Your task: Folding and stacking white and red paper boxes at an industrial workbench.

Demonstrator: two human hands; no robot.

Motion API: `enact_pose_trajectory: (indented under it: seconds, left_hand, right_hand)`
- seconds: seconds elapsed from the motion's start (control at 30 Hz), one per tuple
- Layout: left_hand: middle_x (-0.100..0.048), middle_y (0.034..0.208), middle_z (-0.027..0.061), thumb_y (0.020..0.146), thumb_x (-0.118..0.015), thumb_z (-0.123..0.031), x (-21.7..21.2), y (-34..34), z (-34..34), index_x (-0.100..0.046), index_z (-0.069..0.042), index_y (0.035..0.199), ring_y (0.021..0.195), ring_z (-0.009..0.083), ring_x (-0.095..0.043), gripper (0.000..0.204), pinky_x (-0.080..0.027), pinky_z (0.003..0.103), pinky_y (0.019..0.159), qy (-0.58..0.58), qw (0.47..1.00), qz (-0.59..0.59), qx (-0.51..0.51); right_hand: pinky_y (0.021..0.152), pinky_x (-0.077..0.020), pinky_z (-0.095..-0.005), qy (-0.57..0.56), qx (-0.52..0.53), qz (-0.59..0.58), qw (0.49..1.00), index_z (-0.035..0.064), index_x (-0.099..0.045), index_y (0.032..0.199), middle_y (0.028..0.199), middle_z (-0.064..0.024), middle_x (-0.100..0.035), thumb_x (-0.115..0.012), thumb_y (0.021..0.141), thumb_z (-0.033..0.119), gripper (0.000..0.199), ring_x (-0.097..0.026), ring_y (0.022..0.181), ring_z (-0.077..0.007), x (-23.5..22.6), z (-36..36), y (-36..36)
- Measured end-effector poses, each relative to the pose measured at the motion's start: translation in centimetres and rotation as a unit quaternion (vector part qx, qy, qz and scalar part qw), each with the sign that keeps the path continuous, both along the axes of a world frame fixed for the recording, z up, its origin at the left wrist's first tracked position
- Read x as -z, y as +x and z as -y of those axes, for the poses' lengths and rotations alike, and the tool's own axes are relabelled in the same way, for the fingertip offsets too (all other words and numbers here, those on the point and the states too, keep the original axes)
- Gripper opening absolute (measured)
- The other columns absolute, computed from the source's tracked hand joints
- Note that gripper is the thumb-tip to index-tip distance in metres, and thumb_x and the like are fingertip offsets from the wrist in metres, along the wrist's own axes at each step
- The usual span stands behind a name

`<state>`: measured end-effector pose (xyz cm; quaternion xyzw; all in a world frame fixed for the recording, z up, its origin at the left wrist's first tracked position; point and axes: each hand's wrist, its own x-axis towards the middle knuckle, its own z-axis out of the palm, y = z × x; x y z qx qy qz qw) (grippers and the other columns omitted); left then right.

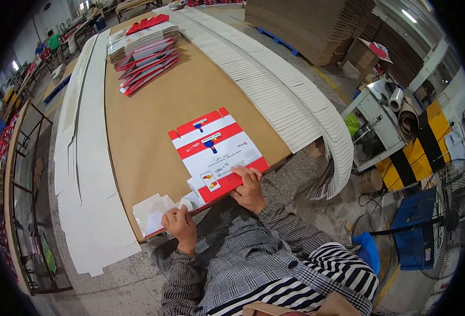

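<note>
A flat red-and-white printed carton (227, 152) lies at the near edge of the brown-covered table. My right hand (250, 189) grips its near red border, fingers on top and the edge held in the hand. At the carton's left end my left hand (179, 226) is closed in a pinch, its fingertips against a small whitish piece whose kind I cannot make out. Beside that hand, a pale, shiny stepped sheet (150, 210) rests on the table corner; whether it joins the carton is unclear.
Folded red-and-white cartons (147, 66) are piled farther up the brown tabletop (201, 79), before a taller stack (132, 42) topped with red cloth (148, 24). White overlapping sheets (274, 89) line the right side; long white board (85, 210) lines the left. A metal rack (24, 210) stands left.
</note>
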<state>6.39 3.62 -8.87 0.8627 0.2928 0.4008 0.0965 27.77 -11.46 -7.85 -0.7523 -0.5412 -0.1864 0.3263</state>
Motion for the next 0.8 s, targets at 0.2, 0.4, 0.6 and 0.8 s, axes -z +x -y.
enact_pose_trajectory:
  seconds: [0.2,0.4,0.6,0.8]
  left_hand:
    - [-0.056,0.118,0.0142,0.084,-0.071,-0.009,-3.1,-2.8,2.1,-0.062,-0.006,0.125,0.11,0.0353,-0.051,0.043,-0.038,0.046,0.097,-0.039,0.995,-0.049,0.082]
    - [-0.068,0.096,0.0147,0.098,-0.062,-0.02,0.8,-7.3,3.3,-0.059,0.003,0.123,0.068,0.0182,-0.061,0.034,-0.049,0.03,0.059,-0.389,0.915,-0.012,0.104]
    - [-0.06,0.068,0.0039,0.106,-0.046,-0.039,-3.5,-7.1,0.6,-0.053,-0.008,0.073,0.046,0.0078,-0.047,0.046,-0.034,0.021,0.039,-0.644,0.676,0.355,-0.05]
    - [-0.058,0.093,0.0115,0.088,-0.071,-0.018,-5.7,-3.8,-1.6,-0.054,-0.002,0.074,0.087,0.0242,-0.057,0.027,-0.044,0.037,0.075,-0.108,0.979,0.171,0.009]
  right_hand:
    - [0.108,-0.0251,-0.051,-0.011,-0.003,0.014,1.0,0.0077,-0.072,0.085,0.138,-0.0113,-0.052,-0.073,0.081,0.032,0.024,-0.043,0.132,-0.0297,0.2,1.1,0.2]
    - [0.107,-0.0257,-0.0504,-0.028,-0.018,0.007,0.999,0.0097,-0.074,0.089,0.138,-0.0104,-0.053,-0.072,0.081,0.036,0.027,-0.044,0.131,-0.0296,0.2,1.6,-0.7]
    - [0.106,-0.0253,-0.0491,-0.042,-0.024,-0.002,0.999,0.0092,-0.074,0.089,0.139,-0.0103,-0.052,-0.073,0.082,0.036,0.028,-0.044,0.132,-0.0287,-0.7,2.5,-0.5]
    - [0.106,-0.0255,-0.0489,-0.021,-0.039,-0.073,0.996,0.006,-0.073,0.081,0.138,-0.0122,-0.054,-0.076,0.079,0.034,0.028,-0.044,0.131,-0.0305,-2.4,2.0,-1.0]
